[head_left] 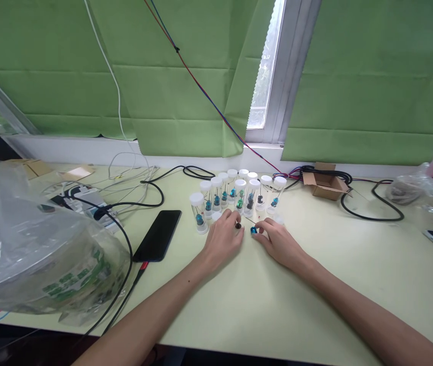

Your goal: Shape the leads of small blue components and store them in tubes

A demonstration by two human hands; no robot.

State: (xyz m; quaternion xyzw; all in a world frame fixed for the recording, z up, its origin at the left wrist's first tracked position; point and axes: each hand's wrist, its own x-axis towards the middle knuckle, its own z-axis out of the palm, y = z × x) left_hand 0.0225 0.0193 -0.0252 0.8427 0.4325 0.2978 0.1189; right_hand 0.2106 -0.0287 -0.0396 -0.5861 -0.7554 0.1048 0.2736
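My left hand (222, 234) rests on the table with curled fingers, closed on a small dark round piece (238, 225). Close by on the right, my right hand (277, 241) pinches a small shiny blue piece (253, 230) between thumb and fingertips. A thin pin or wire sticks up from it towards the left. Just beyond both hands stands a cluster of several clear tubes with white caps (252, 183). Small blue, green or dark parts on thin stems show inside them. One capped tube (200, 216) is nearest to my left hand. A white cap (278, 219) is partly hidden behind my right hand.
A black phone (158, 235) with a plugged-in cable lies left of my hands. Further left is a large plastic-wrapped bundle (49, 249). Black cables (155, 190) loop across the back. An opened cardboard box (325, 184) stands at the back right.
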